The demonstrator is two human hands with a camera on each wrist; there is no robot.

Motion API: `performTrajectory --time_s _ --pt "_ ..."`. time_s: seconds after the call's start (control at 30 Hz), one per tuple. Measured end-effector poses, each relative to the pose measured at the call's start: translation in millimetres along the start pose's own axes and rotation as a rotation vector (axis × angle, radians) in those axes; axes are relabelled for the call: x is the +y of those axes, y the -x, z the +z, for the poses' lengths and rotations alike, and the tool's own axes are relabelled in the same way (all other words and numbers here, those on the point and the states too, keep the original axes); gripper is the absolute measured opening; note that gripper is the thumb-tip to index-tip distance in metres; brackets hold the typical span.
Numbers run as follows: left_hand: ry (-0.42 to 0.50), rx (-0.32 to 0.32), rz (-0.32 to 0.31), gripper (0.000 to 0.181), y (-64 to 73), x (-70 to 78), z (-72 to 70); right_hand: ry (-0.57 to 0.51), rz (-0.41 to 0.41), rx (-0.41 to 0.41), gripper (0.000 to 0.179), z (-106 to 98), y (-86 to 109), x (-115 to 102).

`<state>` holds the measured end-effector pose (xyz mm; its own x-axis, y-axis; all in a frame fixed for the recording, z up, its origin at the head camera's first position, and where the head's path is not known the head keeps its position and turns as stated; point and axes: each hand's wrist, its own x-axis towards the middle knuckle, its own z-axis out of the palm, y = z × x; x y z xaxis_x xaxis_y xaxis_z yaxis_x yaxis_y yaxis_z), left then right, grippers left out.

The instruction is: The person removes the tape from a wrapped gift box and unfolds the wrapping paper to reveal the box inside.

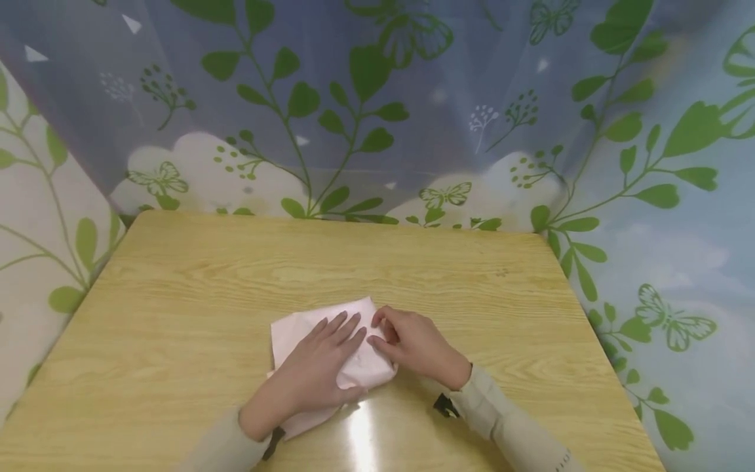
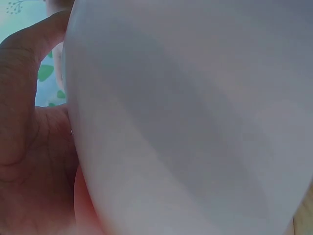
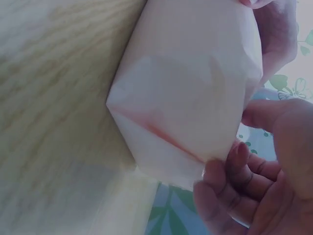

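A pale pink sheet of paper (image 1: 368, 367), folded over and bulging on its near right side, lies on the wooden table. My left hand (image 1: 318, 357) rests on top of it, fingers spread and nearly straight. In the left wrist view the paper (image 2: 195, 122) fills most of the picture, with the left thumb (image 2: 29, 54) along its edge. My right hand (image 1: 419, 344) is at the paper's right edge, thumb and fingers bent against it. The right wrist view shows its fingertips (image 3: 215, 174) on a folded end of the paper (image 3: 186, 98), where a reddish crease shows. What lies inside is hidden.
The wood-grain table (image 1: 194, 275) extends around the paper on all sides. Behind and beside it hangs a curtain (image 1: 442, 118) printed with leaves and butterflies. A black strap piece (image 1: 445, 406) hangs under the right sleeve. Light glares off the table near the front.
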<state>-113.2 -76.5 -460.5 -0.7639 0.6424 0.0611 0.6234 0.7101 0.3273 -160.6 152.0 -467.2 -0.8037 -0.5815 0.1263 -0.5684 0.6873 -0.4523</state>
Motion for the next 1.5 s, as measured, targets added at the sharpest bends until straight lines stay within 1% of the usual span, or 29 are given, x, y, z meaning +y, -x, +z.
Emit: performTrajectory --time_s 0.2,0.3,0.43,0.53,0.6,0.63,0.7,0.77,0.83,0.9,0.97,1.0,1.07,1.17,1.23,1.27,1.33,1.43,1.5 --pt "-0.013 0.011 0.006 0.089 0.9 -1.1 -0.4 -0.011 0.024 -0.040 0.008 -1.3 -3.8 -3.6" --pt "-0.020 0.017 0.008 0.089 1.1 -1.9 -0.2 -0.004 0.016 -0.042 0.006 -1.1 -5.5 -4.1" --pt "-0.001 0.023 0.017 0.087 0.3 -2.6 -0.3 0.018 -0.009 -0.056 0.008 -3.3 -5.2 -0.9" --pt "0.016 0.023 0.022 0.086 -0.5 -3.1 -1.4 -0.004 -0.051 -0.073 0.013 -9.8 -3.8 2.2" --pt "0.013 0.019 0.016 0.086 -0.7 -3.5 -2.2 -0.003 -0.112 -0.080 0.016 -14.3 -3.6 3.5" --pt "0.009 0.016 0.013 0.087 -0.6 -3.8 -2.7 0.012 -0.155 -0.084 0.016 -15.7 -3.7 4.3" --pt "0.005 0.012 0.009 0.087 -0.5 -3.9 -4.0 0.110 -0.268 -0.077 0.016 -18.2 -4.4 4.4" --pt "0.008 0.012 0.011 0.086 -1.0 -4.1 -4.4 0.253 -0.380 -0.063 0.012 -18.5 -5.0 4.6" --pt "0.017 0.011 0.016 0.086 -1.9 -3.8 -4.2 0.393 -0.476 -0.054 0.014 -18.5 -5.5 3.9" --pt "0.023 0.012 0.024 0.085 -2.6 -3.3 -3.7 0.497 -0.538 -0.041 0.021 -18.9 -6.1 2.3" --pt "0.020 0.010 0.031 0.084 -2.8 -3.0 -2.8 0.540 -0.557 -0.044 0.028 -20.1 -7.0 0.7" --pt "0.015 0.014 0.037 0.083 -3.0 -3.0 -2.2 0.538 -0.548 -0.050 0.027 -20.4 -7.6 0.6" --pt "0.007 0.019 0.044 0.083 -3.2 -3.5 -1.3 0.479 -0.481 -0.054 0.021 -20.3 -8.1 1.1" --pt "0.015 0.022 0.044 0.082 -3.1 -3.1 0.2 0.307 -0.298 -0.100 0.011 -20.7 -6.2 3.8" --pt "0.025 0.019 0.039 0.083 -2.7 -2.4 0.7 0.188 -0.187 -0.130 0.013 -20.0 -4.1 5.9" --pt "0.026 0.015 0.034 0.083 -2.0 -2.2 0.9 0.146 -0.150 -0.148 0.013 -19.1 -3.6 7.2" --pt "0.028 0.013 0.025 0.084 -0.7 -2.2 0.3 0.083 -0.107 -0.174 0.011 -18.0 -3.3 8.0" --pt "0.023 0.018 0.023 0.084 -0.1 -3.2 -0.4 0.038 -0.089 -0.191 0.008 -15.7 -5.7 10.3" --pt "0.025 0.025 0.028 0.084 -0.6 -3.2 -0.3 0.031 -0.080 -0.195 0.008 -15.2 -6.9 11.0"
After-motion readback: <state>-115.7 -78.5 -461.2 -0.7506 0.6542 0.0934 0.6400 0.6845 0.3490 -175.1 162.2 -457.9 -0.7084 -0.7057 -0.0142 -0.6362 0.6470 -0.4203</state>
